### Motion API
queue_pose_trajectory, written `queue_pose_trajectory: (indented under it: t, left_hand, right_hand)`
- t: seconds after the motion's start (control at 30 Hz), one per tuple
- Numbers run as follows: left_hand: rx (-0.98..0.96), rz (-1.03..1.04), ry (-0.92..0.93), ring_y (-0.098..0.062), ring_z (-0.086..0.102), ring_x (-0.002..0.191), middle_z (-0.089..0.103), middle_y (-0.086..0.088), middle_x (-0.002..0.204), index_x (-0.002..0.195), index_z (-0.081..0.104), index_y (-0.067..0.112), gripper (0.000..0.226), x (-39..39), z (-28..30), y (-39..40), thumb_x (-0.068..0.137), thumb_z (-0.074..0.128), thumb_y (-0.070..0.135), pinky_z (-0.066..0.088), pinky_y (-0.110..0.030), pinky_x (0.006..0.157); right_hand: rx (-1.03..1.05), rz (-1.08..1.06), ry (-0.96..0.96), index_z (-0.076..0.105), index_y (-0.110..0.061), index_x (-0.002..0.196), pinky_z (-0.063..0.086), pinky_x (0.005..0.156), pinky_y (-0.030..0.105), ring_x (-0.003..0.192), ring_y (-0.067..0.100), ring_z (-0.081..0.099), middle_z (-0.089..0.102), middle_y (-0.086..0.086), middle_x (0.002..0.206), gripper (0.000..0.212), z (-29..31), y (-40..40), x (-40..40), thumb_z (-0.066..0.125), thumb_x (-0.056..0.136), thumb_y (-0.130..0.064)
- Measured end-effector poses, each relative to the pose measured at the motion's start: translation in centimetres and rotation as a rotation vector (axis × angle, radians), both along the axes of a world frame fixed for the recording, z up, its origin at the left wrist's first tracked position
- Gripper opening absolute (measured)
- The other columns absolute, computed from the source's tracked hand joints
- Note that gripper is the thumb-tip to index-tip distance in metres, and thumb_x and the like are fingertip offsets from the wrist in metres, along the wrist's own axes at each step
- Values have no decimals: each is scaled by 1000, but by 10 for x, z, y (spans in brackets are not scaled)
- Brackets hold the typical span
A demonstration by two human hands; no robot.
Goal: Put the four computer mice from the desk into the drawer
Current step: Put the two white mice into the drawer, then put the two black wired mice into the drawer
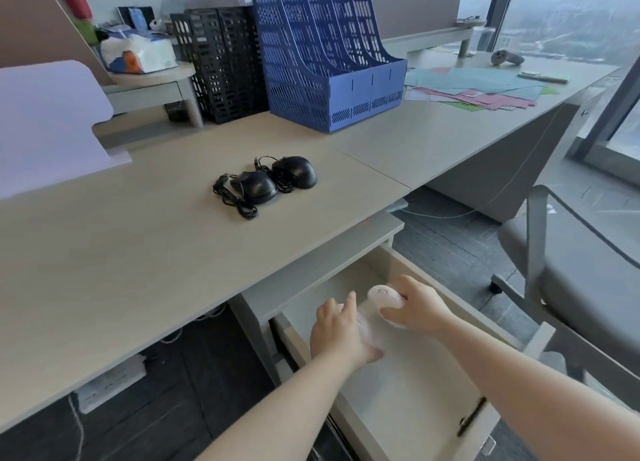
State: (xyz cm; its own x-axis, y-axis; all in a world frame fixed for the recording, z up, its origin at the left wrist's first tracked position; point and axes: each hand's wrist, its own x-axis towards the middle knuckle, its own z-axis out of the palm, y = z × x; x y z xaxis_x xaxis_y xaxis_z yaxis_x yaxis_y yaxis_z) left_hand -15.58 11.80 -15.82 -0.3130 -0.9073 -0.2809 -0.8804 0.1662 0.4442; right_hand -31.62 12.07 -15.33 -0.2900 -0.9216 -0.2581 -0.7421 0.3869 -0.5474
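Two black wired mice lie side by side in the middle of the desk, one on the left [258, 187] and one on the right [297, 171], their cables coiled beside them. Below the desk edge the drawer [408, 388] is pulled out. Inside it, my right hand [417, 304] grips a white mouse [382, 296] near the back. My left hand [337, 332] rests over a second pale mouse [371, 337], which is blurred and mostly hidden under the palm.
A blue file rack [329, 62] and a black file rack [221, 62] stand at the back of the desk. Coloured papers [478, 86] lie far right. A grey chair [571, 270] stands right of the drawer. A power strip [110, 381] hangs under the desk.
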Motion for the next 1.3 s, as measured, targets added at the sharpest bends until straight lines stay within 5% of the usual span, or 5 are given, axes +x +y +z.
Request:
queue_pose_trajectory:
  t: [0.37, 0.73, 0.83, 0.97, 1.3]
  left_hand:
    - [66, -39, -152, -26, 32, 135, 33, -8, 144, 150, 5, 31, 118, -8, -47, -36, 60, 78, 54, 35, -37, 106]
    - [73, -72, -204, -27, 25, 142, 17, -9, 155, 150, 3, 30, 121, -10, -46, -39, 60, 80, 55, 30, -38, 111]
    - [40, -49, -148, -26, 26, 142, 22, -8, 155, 149, 13, 25, 102, -8, -36, -35, 71, 71, 54, 31, -39, 110]
    - [-118, -56, -58, -28, 46, 123, 49, -6, 128, 119, 49, 15, 37, -7, -7, -35, 87, 54, 32, 43, -39, 92]
    - [-345, -32, 169, -34, 63, 100, 71, -10, 105, 101, 64, 13, 22, 3, 100, -42, 90, 49, 26, 49, -36, 80]
  right_hand:
    - [129, 112, 72, 39, -18, 140, 45, 94, 29, 122, 26, 52, 57, 9, 131, 75, -55, -35, 13, 70, 72, -32]
    - [111, 140, 80, 40, -18, 139, 43, 100, 32, 126, 27, 49, 53, 10, 134, 68, -57, -39, 13, 66, 80, -38]
    - [97, 170, 150, 48, -16, 129, 47, 95, 35, 121, 29, 52, 56, 10, 128, 47, -47, -34, 12, 58, 87, -35]
    - [37, 135, 164, 61, -19, 116, 50, 86, 33, 112, 26, 57, 63, 2, 118, 31, -23, -30, 7, 51, 91, -33]
    - [-345, 5, 132, 66, -8, 78, 50, 66, 33, 76, 30, 59, 66, 6, 76, 27, 72, -23, 25, 53, 88, -29]
